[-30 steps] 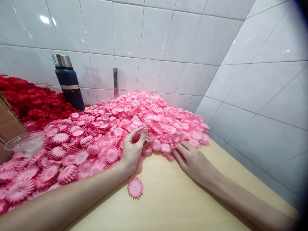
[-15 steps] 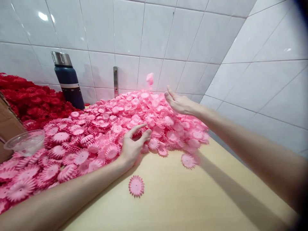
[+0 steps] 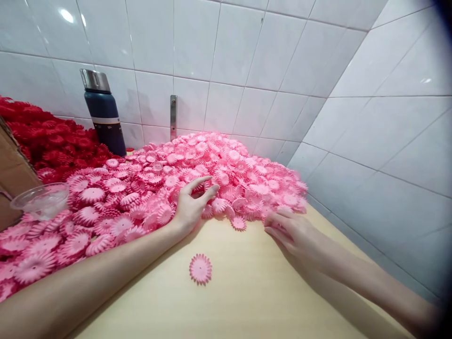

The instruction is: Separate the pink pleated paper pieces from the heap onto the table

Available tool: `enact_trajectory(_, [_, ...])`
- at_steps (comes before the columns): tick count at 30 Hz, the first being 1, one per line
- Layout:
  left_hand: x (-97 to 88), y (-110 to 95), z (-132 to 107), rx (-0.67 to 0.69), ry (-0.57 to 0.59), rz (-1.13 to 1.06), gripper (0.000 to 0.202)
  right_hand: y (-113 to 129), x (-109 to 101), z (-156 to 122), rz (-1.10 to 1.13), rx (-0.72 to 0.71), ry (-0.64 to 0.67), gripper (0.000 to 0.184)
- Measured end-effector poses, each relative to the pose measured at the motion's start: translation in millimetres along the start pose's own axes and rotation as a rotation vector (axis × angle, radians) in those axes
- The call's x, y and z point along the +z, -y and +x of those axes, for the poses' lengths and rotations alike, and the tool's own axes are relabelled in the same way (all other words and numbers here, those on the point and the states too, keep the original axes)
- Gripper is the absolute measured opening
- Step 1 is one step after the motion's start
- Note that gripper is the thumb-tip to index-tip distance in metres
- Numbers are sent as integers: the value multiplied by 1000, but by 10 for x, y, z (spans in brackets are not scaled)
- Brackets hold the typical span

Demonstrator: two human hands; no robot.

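A large heap of pink flower-shaped petal discs [image 3: 155, 174] with scalloped edges covers the back and left of the table. My left hand [image 3: 192, 205] rests against the front of this heap, thumb and forefinger apart, with a gap between them and nothing plainly held. At the heap's right front edge is my right hand [image 3: 293, 235], slightly blurred, its fingers curled in toward the thumb. Whatever lies between those fingers is hidden. One single pink petal disc [image 3: 200, 269] lies flat on the bare wood in front of my hands.
Darker red petal discs [image 3: 56, 141] are piled at the back left. A dark blue bottle [image 3: 106, 115] stands by the tiled wall [image 3: 240, 52]. Near the left edge are a clear plastic bowl [image 3: 42, 202] and a cardboard box [image 3: 14, 174]. The pale wooden table [image 3: 240, 292] ends at the right.
My right hand has come down from above the heap to its right front edge, where a loose disc lay. Discs that were in the air have landed. My left hand stays nearly in place.
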State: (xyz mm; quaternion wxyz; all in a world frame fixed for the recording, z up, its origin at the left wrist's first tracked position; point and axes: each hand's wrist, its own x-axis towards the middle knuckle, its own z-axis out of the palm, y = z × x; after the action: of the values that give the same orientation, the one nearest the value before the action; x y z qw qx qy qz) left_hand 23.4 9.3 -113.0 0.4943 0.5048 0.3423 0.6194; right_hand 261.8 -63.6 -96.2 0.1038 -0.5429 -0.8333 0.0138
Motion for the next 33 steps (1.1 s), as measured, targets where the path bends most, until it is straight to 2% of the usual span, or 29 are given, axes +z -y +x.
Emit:
enact_trajectory(2, [-31, 9, 39, 10, -9, 5, 44, -39, -38, 31, 43, -23, -7, 30])
enact_trajectory(4, [-53, 21, 66, 18, -20, 7, 43, -71, -197, 127, 94, -21, -55, 27])
enact_trajectory(6, [-64, 32, 77, 24, -14, 8, 43, -105, -442, 312, 137, 24, -221, 24])
enact_trajectory(8, [-67, 37, 76, 27, -3, 9, 42, -131, -702, 562, 151, 158, -348, 29])
enact_trajectory(10, [-69, 39, 72, 29, 1, 7, 43, -114, -898, 789, 96, 248, -289, 44])
enact_trajectory(12, [-70, 40, 70, 32, -1, 4, 44, -3, -967, 890, 25, 252, -346, 50])
enact_trajectory(13, [-71, 41, 69, 34, -2, 2, 44, 99, -942, 874, -32, 211, -435, 48])
enact_trajectory(15, [-71, 46, 69, 37, -1, 0, 44, 383, -777, 718, -5, 126, -433, 37])
enact_trajectory(16, [-70, 48, 68, 37, 1, 0, 44, 548, -645, 598, 59, 40, -321, 31])
enact_trajectory(17, [-70, 50, 67, 37, 2, 0, 44, 712, -491, 469, 204, -69, -103, 28])
enact_trajectory(18, [-69, 50, 66, 37, 3, 1, 43, 866, -327, 345, 320, -116, 45, 25])
enact_trajectory(19, [-69, 49, 65, 38, 4, 2, 43, 997, -168, 242, 382, -102, 111, 24])
enact_trajectory(21, [-68, 44, 63, 40, 4, 6, 42, 1163, 72, 139, 432, -112, 122, 23])
enact_trajectory(22, [-67, 42, 62, 42, 1, 7, 42, 1186, 126, 151, 469, -125, 111, 20])
enact_trajectory(24, [-65, 39, 60, 42, -1, 8, 42, 1104, 71, 300, 563, -162, 133, 18])
enact_trajectory(25, [-63, 38, 59, 43, -1, 8, 42, 1009, -29, 424, 611, -153, 125, 20])
enact_trajectory(26, [-61, 38, 59, 44, -2, 7, 42, 892, -159, 566, 616, -91, 34, 21])
enact_trajectory(27, [-58, 37, 60, 45, -4, 4, 42, 771, -300, 710, 588, -1, -105, 19])
enact_trajectory(28, [-55, 36, 61, 45, -6, 2, 42, 665, -429, 835, 570, 84, -317, 15])
enact_trajectory(29, [-53, 33, 62, 44, -9, -1, 43, 596, -527, 923, 611, 155, -502, 12])
enact_trajectory(30, [-51, 30, 63, 41, -15, -4, 43, 580, -575, 958, 724, 187, -622, 13])
enact_trajectory(31, [-49, 27, 64, 39, -19, -5, 43, 625, -565, 932, 893, 177, -653, 18])
enact_trajectory(32, [-47, 25, 65, 36, -22, -5, 42, 729, -492, 846, 1112, 145, -610, 23])
enact_trajectory(33, [-47, 25, 65, 33, -23, -5, 42, 882, -361, 710, 1370, 106, -466, 29])
